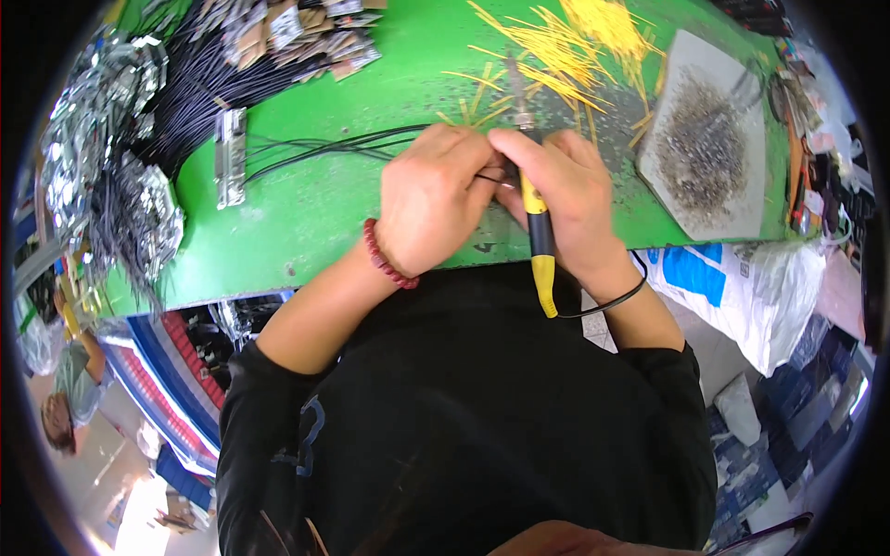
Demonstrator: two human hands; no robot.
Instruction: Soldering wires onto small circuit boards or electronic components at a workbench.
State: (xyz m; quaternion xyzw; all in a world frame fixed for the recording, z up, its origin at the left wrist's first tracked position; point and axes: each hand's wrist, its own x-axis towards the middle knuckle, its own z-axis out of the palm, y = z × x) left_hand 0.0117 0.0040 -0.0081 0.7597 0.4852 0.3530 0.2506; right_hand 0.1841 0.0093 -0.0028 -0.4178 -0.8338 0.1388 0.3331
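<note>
My left hand (431, 195), a dark red bead bracelet at its wrist, has its fingers closed on thin black cables (348, 146). The cables run left across the green table to a flat silvery packet (230, 157). In my right hand (577, 199) is a yellow and black soldering iron (540, 236), gripped along its handle, with the metal tip aimed away from me. Its black cord loops under my right wrist. Both hands meet close to the table's near edge, and the cable ends between my fingertips are mostly hidden.
Thin yellow sleeves (565, 56) lie scattered beyond my hands. To the right, a pale board (672, 83) carries dark metallic crumbs. Bundled black cables (204, 83) and silvery packets (79, 102) pile up at left. A white plastic bag (760, 292) sits below the table's right edge. Another person (76, 380) is at far left.
</note>
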